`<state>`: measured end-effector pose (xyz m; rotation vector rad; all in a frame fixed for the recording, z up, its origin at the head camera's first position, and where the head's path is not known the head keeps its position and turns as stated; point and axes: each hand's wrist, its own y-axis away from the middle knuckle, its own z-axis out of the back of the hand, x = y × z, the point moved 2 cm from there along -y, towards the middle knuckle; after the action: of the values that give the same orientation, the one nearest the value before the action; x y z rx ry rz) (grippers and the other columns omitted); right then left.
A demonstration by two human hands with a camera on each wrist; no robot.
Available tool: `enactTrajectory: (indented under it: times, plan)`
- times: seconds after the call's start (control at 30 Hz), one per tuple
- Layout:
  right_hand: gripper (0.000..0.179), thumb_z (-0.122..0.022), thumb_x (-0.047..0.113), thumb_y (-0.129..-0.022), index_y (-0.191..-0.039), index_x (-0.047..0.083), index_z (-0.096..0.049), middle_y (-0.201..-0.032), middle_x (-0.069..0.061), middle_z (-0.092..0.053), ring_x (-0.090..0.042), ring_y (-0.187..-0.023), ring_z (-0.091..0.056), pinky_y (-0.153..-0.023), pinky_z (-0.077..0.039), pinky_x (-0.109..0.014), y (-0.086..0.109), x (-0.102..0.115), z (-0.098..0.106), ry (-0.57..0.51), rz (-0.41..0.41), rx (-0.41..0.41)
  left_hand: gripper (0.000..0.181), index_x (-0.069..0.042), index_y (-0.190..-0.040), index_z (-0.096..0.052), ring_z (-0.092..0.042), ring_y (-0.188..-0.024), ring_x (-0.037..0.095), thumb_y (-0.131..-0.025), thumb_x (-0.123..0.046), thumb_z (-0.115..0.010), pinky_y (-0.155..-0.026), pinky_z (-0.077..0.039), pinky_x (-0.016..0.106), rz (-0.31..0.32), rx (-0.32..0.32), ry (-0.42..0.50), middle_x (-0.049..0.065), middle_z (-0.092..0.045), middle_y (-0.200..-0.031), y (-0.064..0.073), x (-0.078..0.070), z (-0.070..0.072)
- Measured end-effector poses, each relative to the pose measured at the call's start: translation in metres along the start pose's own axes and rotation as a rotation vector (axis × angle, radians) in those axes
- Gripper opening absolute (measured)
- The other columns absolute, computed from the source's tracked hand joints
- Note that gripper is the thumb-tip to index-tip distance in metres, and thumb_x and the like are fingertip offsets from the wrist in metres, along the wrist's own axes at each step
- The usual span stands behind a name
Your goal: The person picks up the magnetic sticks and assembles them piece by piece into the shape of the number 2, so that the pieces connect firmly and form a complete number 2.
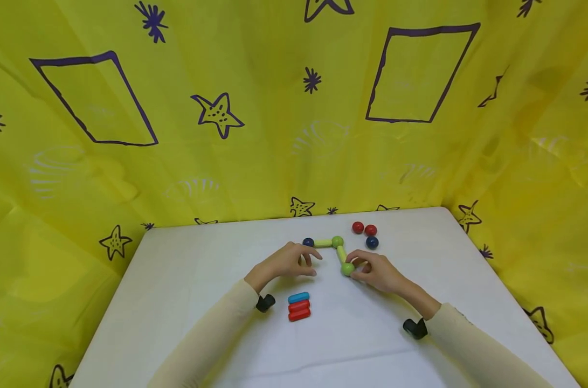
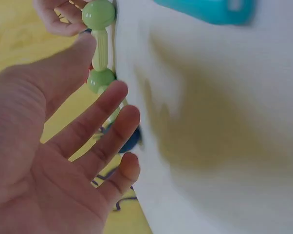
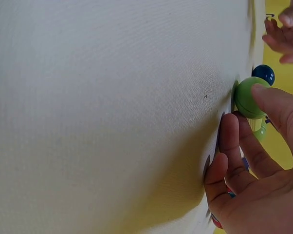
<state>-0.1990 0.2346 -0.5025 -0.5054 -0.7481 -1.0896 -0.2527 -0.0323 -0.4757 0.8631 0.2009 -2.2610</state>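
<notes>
A chain of toy pieces lies on the white table: a dark blue ball point(image 1: 309, 242), a pale green rod point(image 1: 324, 243), a green ball point(image 1: 338, 241), a second pale green rod point(image 1: 341, 254) and a nearer green ball point(image 1: 347, 269). My right hand point(image 1: 378, 273) pinches that nearer ball, the thumb pressed on it in the right wrist view. Fingers spread and relaxed, my left hand point(image 1: 290, 262) hovers just in front of the dark blue ball and holds nothing. In the left wrist view its palm point(image 2: 54, 180) faces the camera.
Two red rods point(image 1: 299, 311) and a blue rod point(image 1: 298, 297) lie side by side near the left wrist. Behind the right hand sit two red balls point(image 1: 358, 227) and a loose dark blue ball point(image 1: 372, 242). A yellow patterned curtain point(image 1: 264, 161) surrounds the table.
</notes>
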Motion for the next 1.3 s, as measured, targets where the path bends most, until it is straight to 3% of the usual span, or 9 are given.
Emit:
enactTrajectory:
  times: [0.33,0.57,1.3]
  plan:
    - [0.031,-0.076,0.004,-0.091,-0.12,0.013,-0.066,-0.109,-0.01,-0.073,-0.015,-0.075,-0.061,-0.067,-0.052,-0.026,0.0,-0.001,0.001,0.002,0.009,-0.013,0.036,-0.012,-0.121,-0.075,-0.057,-0.071,0.01,-0.087,-0.02,-0.085,-0.068,-0.048,0.022,-0.024,0.033,0.068,-0.006,-0.068,-0.082,0.039,0.011,-0.011]
    - [0.031,-0.076,0.004,-0.092,-0.12,0.012,-0.066,-0.109,-0.011,-0.073,-0.014,-0.075,-0.061,-0.068,-0.052,-0.025,0.0,0.0,0.0,0.005,0.016,-0.016,0.032,-0.012,-0.116,-0.076,-0.053,-0.067,0.006,-0.086,-0.017,-0.085,-0.065,-0.046,0.022,-0.011,0.031,0.088,-0.007,-0.065,-0.078,0.055,0.012,-0.019]
    - [0.032,-0.076,0.005,-0.092,-0.12,0.014,-0.066,-0.109,-0.01,-0.073,-0.017,-0.072,-0.058,-0.066,-0.05,-0.025,-0.001,-0.002,0.0,0.012,0.0,-0.021,0.016,-0.014,-0.103,-0.079,-0.053,-0.067,0.004,-0.088,-0.008,-0.079,-0.063,-0.045,0.02,-0.042,0.016,0.054,-0.008,-0.063,-0.078,0.061,0.011,-0.022]
